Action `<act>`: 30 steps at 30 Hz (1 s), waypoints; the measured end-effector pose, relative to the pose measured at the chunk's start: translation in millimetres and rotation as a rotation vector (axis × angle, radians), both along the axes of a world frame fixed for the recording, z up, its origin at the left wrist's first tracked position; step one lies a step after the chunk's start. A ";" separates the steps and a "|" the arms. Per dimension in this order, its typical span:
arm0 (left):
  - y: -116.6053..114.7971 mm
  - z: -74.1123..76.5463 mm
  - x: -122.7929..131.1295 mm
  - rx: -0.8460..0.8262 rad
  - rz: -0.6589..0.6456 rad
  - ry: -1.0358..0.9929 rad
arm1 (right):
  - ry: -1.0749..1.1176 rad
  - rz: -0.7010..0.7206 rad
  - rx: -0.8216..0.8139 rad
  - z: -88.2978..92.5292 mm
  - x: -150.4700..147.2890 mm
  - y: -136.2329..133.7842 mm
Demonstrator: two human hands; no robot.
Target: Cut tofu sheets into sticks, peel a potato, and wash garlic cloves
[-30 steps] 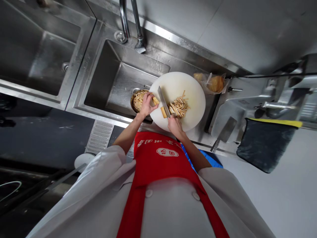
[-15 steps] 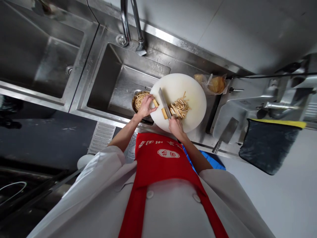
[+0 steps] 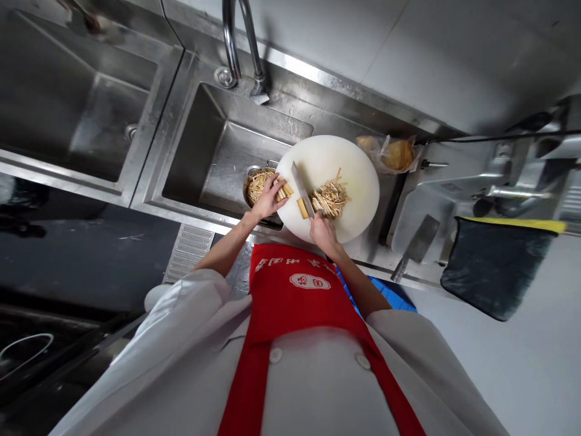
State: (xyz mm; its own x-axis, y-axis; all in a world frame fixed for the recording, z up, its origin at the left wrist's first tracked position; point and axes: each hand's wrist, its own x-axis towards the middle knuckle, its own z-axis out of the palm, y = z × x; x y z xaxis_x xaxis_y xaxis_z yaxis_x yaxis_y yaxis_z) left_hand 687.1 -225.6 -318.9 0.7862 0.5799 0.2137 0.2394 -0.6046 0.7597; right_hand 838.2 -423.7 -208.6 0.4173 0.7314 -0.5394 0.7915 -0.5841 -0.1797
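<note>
My right hand [image 3: 324, 232] is wrapped round the handle of a kitchen knife [image 3: 299, 183], whose blade rests on the round white cutting board [image 3: 361, 169]. Beside the blade lies a block of what looks like dried tofu [image 3: 302, 209]. To the right of the knife is a loose heap of thin cut strips [image 3: 334, 197]. At the board's left edge, my left hand [image 3: 267, 203] has its thumb and fingers closed about several dried tofu slices [image 3: 285, 191]. Partly under that hand, a metal bowl holds more strips [image 3: 256, 181].
The board overlaps a steel sink [image 3: 236, 145] with a faucet [image 3: 258, 85] behind it. Bagged brown pieces [image 3: 398, 155] lie behind the board to the right. Farther right are a cleaver [image 3: 420, 239] and a dark cloth with a yellow edge [image 3: 497, 266].
My left hand has spread slightly, and more slices now show fanned between its thumb and fingers. The knife and my right hand have hardly moved on the board.
</note>
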 end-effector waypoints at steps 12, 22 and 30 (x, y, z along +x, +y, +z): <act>-38.9 -12.6 57.1 0.008 0.362 -0.049 | -0.011 -0.011 -0.023 8.9 3.0 -11.8; -74.9 -1.3 18.4 0.015 0.042 -0.052 | 0.002 -0.014 -0.026 10.3 9.0 -16.1; -92.4 -10.6 43.1 -0.027 -0.120 -0.053 | -0.022 -0.028 -0.018 11.0 17.8 -25.2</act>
